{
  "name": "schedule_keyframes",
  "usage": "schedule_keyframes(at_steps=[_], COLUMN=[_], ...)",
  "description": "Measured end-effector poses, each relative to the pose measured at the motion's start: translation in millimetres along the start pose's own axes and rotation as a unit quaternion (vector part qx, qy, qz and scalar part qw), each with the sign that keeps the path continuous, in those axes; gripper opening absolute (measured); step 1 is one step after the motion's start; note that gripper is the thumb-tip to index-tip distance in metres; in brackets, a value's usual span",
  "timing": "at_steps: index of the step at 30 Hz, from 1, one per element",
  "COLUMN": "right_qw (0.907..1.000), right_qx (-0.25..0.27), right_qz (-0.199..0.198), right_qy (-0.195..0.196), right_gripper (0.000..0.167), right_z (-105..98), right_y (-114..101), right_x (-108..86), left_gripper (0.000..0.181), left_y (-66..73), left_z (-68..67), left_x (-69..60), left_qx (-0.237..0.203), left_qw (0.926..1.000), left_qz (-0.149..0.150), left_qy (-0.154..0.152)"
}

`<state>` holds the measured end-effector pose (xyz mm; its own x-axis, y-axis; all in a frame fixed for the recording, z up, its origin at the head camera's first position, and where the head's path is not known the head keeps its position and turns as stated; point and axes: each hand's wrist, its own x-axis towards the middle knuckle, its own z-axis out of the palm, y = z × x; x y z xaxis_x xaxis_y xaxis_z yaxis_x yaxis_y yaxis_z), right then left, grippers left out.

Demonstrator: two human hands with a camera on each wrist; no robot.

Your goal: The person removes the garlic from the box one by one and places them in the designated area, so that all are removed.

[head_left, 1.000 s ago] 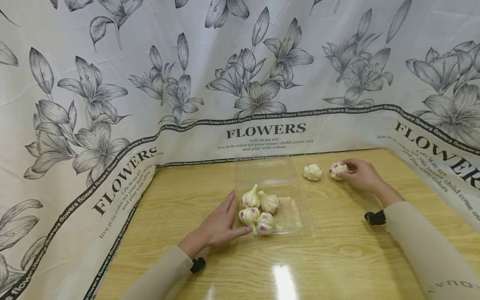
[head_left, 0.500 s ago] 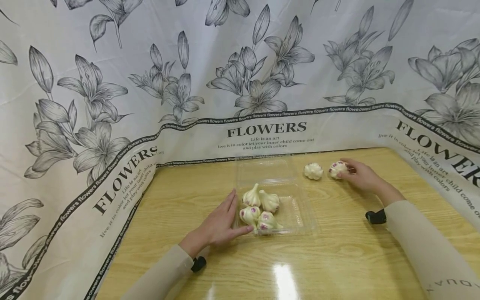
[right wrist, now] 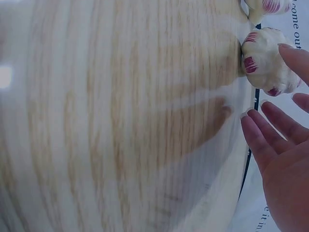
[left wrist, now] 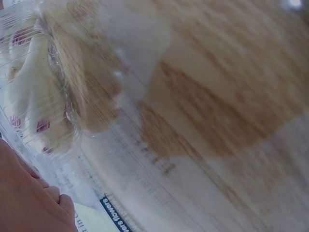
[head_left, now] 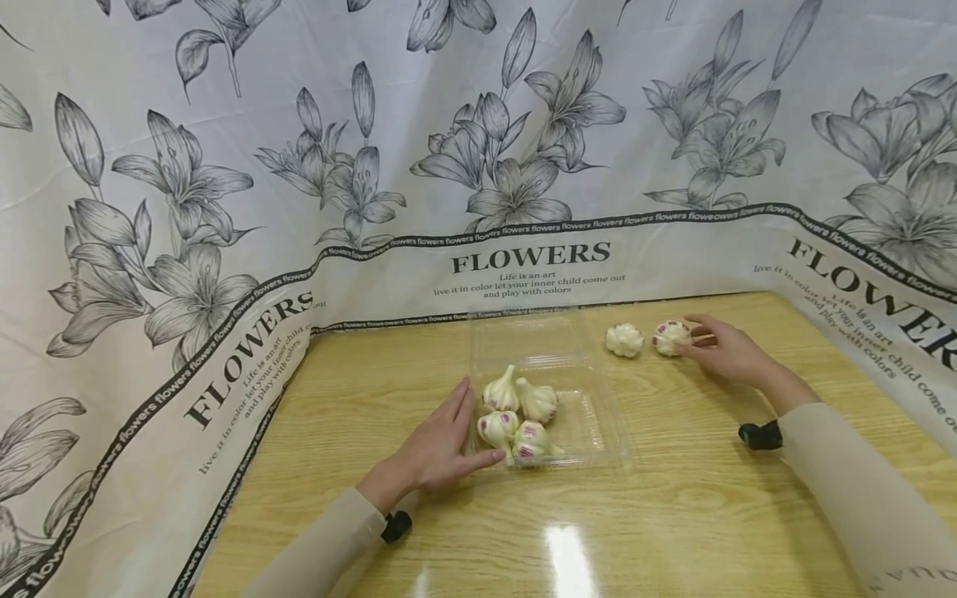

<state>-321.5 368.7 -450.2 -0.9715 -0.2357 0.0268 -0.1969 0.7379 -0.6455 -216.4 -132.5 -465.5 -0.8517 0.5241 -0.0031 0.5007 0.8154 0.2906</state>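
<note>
right hand (head_left: 723, 353) eased back, spread beside garlic (head_left: 670, 338); left hand (head_left: 441, 446) straight-fingered along box rim (head_left: 591, 458)

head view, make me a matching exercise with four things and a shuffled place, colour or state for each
1. four garlic bulbs
2. clamshell container
3. printed cloth
4. two garlic bulbs

A. white with grey flowers
B. outside the container, to its right
C. inside the container, towards its left
D. clear and open

Pairs: 1-C, 2-D, 3-A, 4-B

Curtained workspace; floral cloth (head_left: 463, 166) borders the table (head_left: 658, 482).
</note>
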Motion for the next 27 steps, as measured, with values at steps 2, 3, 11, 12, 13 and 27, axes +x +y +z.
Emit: schedule_keyframes(at_steps=[2, 3, 11, 12, 13, 27], right_qw=[1.0000, 0.9999, 0.9976, 0.9971, 0.9966, 0.9888], right_qx=[-0.004, -0.009, -0.041, -0.042, -0.044, -0.039], right_qz=[-0.004, -0.007, -0.046, -0.052, -0.058, -0.137], right_qy=[0.003, 0.005, 0.033, 0.037, 0.039, 0.043], right_gripper=[0.078, 0.077, 0.070, 0.069, 0.068, 0.059], right_z=[-2, -3, -13, -14, -14, -4], right_y=[-1, -2, -14, -17, -21, -68], right_x=[-2.5, -3.9, -12.8, -14.1, -15.5, -29.9], left_gripper=[0.118, 0.118, 0.118, 0.118, 0.118, 0.118], left_y=[0.1, 0.1, 0.2, 0.1, 0.0, 1.2], left_z=[-0.2, -0.2, -0.3, -0.2, 0.0, -1.7], left_x=[0.2, 0.4, 0.7, 0.8, 1.0, -0.5], left_qx=[0.000, 0.001, 0.008, 0.009, 0.010, 0.008], left_qw=[1.0000, 1.0000, 1.0000, 1.0000, 0.9999, 1.0000], left_qz=[0.000, 0.000, 0.001, 0.001, 0.001, 0.000], left_qy=[0.000, 0.000, 0.001, 0.002, 0.002, -0.002])
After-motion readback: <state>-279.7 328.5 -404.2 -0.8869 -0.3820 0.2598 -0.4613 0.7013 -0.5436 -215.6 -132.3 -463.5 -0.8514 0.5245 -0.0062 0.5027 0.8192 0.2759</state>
